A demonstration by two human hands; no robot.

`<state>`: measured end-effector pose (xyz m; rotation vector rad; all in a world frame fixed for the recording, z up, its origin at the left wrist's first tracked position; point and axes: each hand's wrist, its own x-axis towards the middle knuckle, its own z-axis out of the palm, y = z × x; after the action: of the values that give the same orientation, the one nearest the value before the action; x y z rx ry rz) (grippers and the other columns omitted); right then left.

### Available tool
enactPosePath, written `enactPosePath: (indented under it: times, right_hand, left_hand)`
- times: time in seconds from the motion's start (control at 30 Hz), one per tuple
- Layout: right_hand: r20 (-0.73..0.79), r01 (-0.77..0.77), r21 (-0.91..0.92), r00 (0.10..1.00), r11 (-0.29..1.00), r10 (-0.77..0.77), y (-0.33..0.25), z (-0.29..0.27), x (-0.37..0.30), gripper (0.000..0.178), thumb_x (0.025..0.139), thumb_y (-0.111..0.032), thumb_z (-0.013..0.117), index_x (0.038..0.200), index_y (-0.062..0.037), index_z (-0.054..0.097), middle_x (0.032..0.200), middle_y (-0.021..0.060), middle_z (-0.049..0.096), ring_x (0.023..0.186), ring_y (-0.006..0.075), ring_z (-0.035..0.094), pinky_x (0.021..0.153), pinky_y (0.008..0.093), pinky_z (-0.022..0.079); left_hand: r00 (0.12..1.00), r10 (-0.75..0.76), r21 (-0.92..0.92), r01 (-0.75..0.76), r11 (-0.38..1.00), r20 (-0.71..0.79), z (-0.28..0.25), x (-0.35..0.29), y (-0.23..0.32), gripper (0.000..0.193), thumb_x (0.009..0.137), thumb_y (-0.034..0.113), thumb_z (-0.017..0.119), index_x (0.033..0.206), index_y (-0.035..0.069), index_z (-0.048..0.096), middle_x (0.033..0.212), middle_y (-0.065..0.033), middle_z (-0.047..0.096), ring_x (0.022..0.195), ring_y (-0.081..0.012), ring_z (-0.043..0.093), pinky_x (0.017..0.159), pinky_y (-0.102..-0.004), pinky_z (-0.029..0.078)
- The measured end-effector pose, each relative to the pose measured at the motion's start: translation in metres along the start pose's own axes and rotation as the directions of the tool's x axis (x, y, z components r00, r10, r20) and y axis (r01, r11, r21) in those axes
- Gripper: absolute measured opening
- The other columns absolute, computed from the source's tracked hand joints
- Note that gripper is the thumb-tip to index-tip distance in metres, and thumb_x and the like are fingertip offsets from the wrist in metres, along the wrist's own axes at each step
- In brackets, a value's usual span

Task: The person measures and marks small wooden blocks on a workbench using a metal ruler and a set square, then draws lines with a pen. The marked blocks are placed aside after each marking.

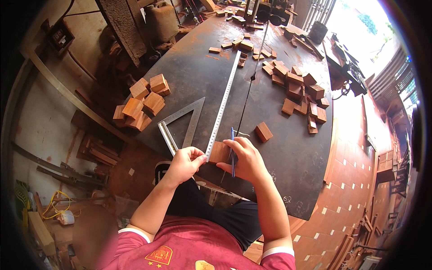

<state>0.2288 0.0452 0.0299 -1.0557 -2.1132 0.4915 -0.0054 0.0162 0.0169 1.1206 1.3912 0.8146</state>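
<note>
My left hand (186, 164) is closed at the near end of a long steel ruler (223, 103), its thumb and finger pinching that end. The ruler runs away from me across the dark table. Against its right edge, near the zero end, lies a reddish-brown wooden block (218, 152). My right hand (246, 162) curls round this block, index finger on the far side and thumb on the near side. A blue pen (232, 135) is held upright across the same fingers. Left of the ruler rests a metal set square (196, 119) with a thick base, just beyond my left hand.
One loose block (263, 132) lies right of my right hand. A pile of blocks (140, 102) sits at the table's left edge, another pile (297, 90) at the right. Further offcuts (243, 45) lie at the far end. A narrow slot (246, 101) crosses the dark tabletop (283, 166).
</note>
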Motion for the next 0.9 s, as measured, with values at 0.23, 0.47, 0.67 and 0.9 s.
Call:
enactPosePath:
  times: [0.23, 0.47, 0.67, 0.9]
  right_hand:
    - [0.012, 0.003, -0.014, 1.0, 1.0, -0.003, -0.002, -0.003, 0.002, 0.063, 0.066, -0.033, 0.092, 0.117, -0.006, 0.065, 0.109, 0.016, 0.065, 0.099, 0.0353, 0.065, 0.085, 0.0422, 0.055]
    - [-0.071, 0.061, -0.018, 0.996, 0.998, -0.062, -0.003, -0.004, 0.004, 0.054, 0.072, -0.032, 0.089, 0.113, -0.0049, 0.067, 0.098, 0.0126, 0.064, 0.088, 0.0315, 0.064, 0.077, 0.0401, 0.054]
    - [-0.002, -0.09, 0.392, 0.995, 0.916, 0.099, 0.003, -0.001, 0.0, 0.023, 0.089, -0.01, 0.072, 0.109, -0.0001, 0.066, 0.084, 0.0109, 0.067, 0.074, 0.022, 0.066, 0.068, 0.0324, 0.053]
    - [0.209, -0.341, 0.688, 0.938, 0.641, 0.275, -0.001, 0.013, 0.001, 0.006, 0.09, 0.001, 0.064, 0.095, 0.0015, 0.061, 0.082, 0.0015, 0.064, 0.074, 0.0053, 0.059, 0.065, 0.0226, 0.048]
  left_hand:
    - [1.0, 0.016, 0.007, -0.016, 1.0, -0.014, 0.001, -0.001, 0.0, 0.014, 0.096, 0.012, 0.07, 0.097, -0.001, 0.069, 0.081, -0.0014, 0.068, 0.066, -0.0051, 0.059, 0.058, -0.022, 0.049]
    - [1.0, 0.025, 0.006, -0.024, 1.0, -0.018, 0.001, -0.001, -0.001, 0.013, 0.095, 0.012, 0.07, 0.096, -0.001, 0.069, 0.081, -0.0015, 0.068, 0.066, -0.0052, 0.059, 0.058, -0.0222, 0.049]
    - [0.999, 0.032, 0.002, -0.032, 0.999, -0.009, -0.001, 0.001, -0.005, 0.015, 0.095, 0.013, 0.071, 0.096, -0.001, 0.069, 0.078, -0.0008, 0.066, 0.063, -0.0048, 0.057, 0.057, -0.0219, 0.048]
    - [1.0, 0.025, -0.011, -0.025, 1.0, 0.002, -0.001, 0.001, -0.005, 0.012, 0.095, 0.011, 0.071, 0.095, 0.0, 0.068, 0.08, -0.0012, 0.067, 0.063, -0.004, 0.056, 0.057, -0.0206, 0.047]
